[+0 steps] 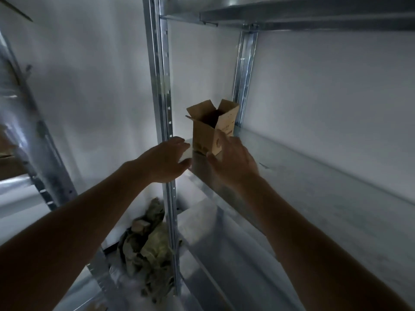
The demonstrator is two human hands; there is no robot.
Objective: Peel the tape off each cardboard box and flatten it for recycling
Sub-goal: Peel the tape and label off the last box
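A small brown cardboard box (207, 131) stands upright at the left end of a metal shelf (314, 176), its top flaps standing open. My right hand (231, 162) touches the box's lower right side, thumb under its front corner and fingers spread along the side. My left hand (166, 160) is stretched out just left of the box, fingers straight, a small gap away from it and holding nothing. No tape is visible on the box from here.
A steel upright post (164, 97) of the shelving stands right beside my left hand. Another shelf (292, 12) runs overhead. Crumpled brown paper and plastic (148, 241) lie low down to the left of the post. A second rack (33, 142) stands at far left.
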